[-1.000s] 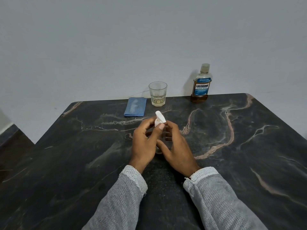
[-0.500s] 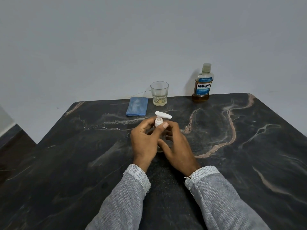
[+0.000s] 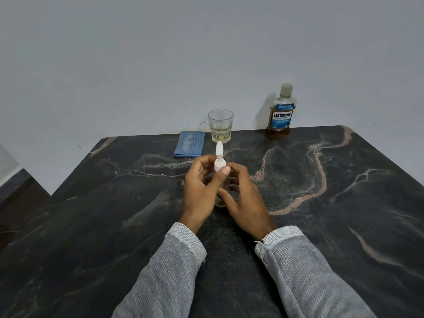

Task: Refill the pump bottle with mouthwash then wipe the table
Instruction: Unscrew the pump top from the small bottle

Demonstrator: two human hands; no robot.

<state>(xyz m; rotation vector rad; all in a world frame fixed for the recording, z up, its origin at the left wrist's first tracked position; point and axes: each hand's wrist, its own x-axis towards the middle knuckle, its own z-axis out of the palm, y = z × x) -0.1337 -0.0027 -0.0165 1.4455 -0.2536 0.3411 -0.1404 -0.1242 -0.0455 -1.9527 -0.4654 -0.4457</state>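
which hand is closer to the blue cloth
Left. The left hand grips the pump bottle's white pump just in front of the blue cloth and slightly to its right; the right hand holds the bottle from the far side, further from the cloth.

My left hand and right hand are bare, no rings. Both sleeves are grey mesh-like knit, with paler, open-weave cuffs fraying slightly, low in the frame.

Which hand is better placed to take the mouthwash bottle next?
Probably the right hand. The mouthwash bottle stands at the far right of the table, on that hand's side. The left hand pinches the pump head and would have to cross over.
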